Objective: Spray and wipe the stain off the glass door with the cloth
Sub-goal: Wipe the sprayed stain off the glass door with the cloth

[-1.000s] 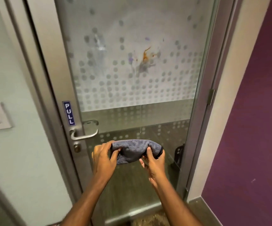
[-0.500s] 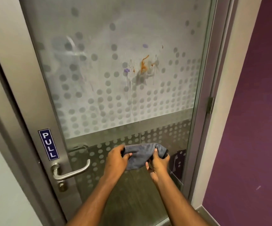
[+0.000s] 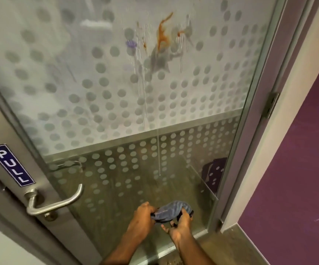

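Observation:
A frosted glass door point(image 3: 101, 96) with a dot pattern fills the view. High on the pane sits an orange-brown stain point(image 3: 163, 34), with a small purple mark point(image 3: 131, 44) to its left. Wet streaks run down from the stain past the frosted band. Low in front of the door, my left hand point(image 3: 142, 217) and my right hand point(image 3: 180, 225) both grip a bunched grey cloth point(image 3: 169, 210) between them. The cloth is well below the stain and apart from the glass. No spray bottle is in view.
A metal lever handle point(image 3: 59, 202) and a blue PULL sign point(image 3: 11, 165) sit on the door's left frame. The hinge point(image 3: 270, 107) and white jamb are on the right, then a purple wall point(image 3: 304, 169). A dark bag point(image 3: 213, 172) shows through the lower glass.
The view has moved closer to the door and the stain now sits higher in the frame. Both hands have dropped lower with the cloth, bunching it tighter.

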{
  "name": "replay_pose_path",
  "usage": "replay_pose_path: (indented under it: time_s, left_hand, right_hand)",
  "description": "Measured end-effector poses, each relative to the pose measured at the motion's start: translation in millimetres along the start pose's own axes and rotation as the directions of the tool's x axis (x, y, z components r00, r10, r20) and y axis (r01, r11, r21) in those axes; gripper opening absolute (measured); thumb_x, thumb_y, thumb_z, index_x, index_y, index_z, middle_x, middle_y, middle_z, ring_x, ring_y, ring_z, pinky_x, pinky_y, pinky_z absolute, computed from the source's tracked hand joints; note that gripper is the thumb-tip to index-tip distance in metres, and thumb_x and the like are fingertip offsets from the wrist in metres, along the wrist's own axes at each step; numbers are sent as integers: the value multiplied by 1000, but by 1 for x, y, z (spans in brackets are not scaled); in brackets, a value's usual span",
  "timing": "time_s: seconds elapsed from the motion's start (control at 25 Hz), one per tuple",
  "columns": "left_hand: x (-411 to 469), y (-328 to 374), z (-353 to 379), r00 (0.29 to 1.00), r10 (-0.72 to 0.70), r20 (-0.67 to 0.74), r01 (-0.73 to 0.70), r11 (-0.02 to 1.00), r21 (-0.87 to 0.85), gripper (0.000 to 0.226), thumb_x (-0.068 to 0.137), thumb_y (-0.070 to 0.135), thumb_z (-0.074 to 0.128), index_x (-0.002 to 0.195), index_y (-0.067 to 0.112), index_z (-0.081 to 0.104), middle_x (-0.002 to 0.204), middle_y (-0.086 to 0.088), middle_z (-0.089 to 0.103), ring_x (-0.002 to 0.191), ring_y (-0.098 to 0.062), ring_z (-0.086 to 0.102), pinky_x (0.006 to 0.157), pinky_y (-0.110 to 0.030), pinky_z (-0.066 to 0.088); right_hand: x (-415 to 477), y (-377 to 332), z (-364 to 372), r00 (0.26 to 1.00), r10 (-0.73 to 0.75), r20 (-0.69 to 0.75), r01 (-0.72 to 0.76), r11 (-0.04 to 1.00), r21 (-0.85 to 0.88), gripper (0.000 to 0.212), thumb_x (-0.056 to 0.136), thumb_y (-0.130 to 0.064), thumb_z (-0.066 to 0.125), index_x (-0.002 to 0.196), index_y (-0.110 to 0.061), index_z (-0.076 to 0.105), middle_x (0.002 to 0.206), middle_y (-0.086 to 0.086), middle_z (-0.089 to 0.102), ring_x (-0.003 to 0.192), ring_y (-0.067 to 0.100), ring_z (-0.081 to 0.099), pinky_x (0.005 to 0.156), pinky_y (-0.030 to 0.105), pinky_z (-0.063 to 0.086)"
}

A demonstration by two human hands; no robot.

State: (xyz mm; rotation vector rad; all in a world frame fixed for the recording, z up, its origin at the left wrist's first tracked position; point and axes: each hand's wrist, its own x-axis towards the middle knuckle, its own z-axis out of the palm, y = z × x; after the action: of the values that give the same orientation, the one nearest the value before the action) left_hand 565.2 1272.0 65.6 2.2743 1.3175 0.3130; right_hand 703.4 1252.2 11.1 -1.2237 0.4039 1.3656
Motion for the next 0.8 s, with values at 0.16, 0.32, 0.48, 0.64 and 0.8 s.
replay_pose_path:
  time_s: [0.16,0.32,0.48,0.64,0.8]
  left_hand:
    - [1,-6,20,994,-77,-78,65,987,-150,14,82,2,59,86,8,71,81,-2,53,79,-10,48,72,-27,42]
    - [17,-4,8,966,-87,-243,59,991,-120,29,78,0,63,102,13,72,84,-2,59,80,-11,51,71,-14,35]
    - [22,3,-10,885,-159,-437,85,979,-184,30,75,-4,66,101,9,68,90,2,56,84,-10,54,80,-22,46]
    - [18,3,-26,828,-185,-529,131,982,-139,38,78,11,71,114,9,59,115,-7,56,109,-20,53,94,-28,42]
    - [17,4,-65,675,-61,-736,76,997,-13,25,82,16,68,104,6,62,107,-11,58,102,-23,53,87,-28,39]
  right_hand:
    - [18,8,-8,991,19,130,-38,988,151,33,94,-41,50,117,-19,55,121,17,54,98,39,57,80,60,49]
    - [16,0,21,971,-147,191,117,981,156,55,85,-28,69,132,-24,40,127,13,56,112,35,57,78,53,53]
    - [9,-9,59,928,-351,122,341,935,94,79,82,-17,73,141,-33,24,140,9,45,110,29,56,80,51,54]
    - [0,4,71,852,-517,89,523,847,-93,110,72,-25,81,147,-39,2,150,14,32,119,32,54,93,53,51]
    - [-13,4,90,813,-582,22,576,797,-182,111,72,-24,82,150,-30,3,149,17,34,122,32,52,99,45,47]
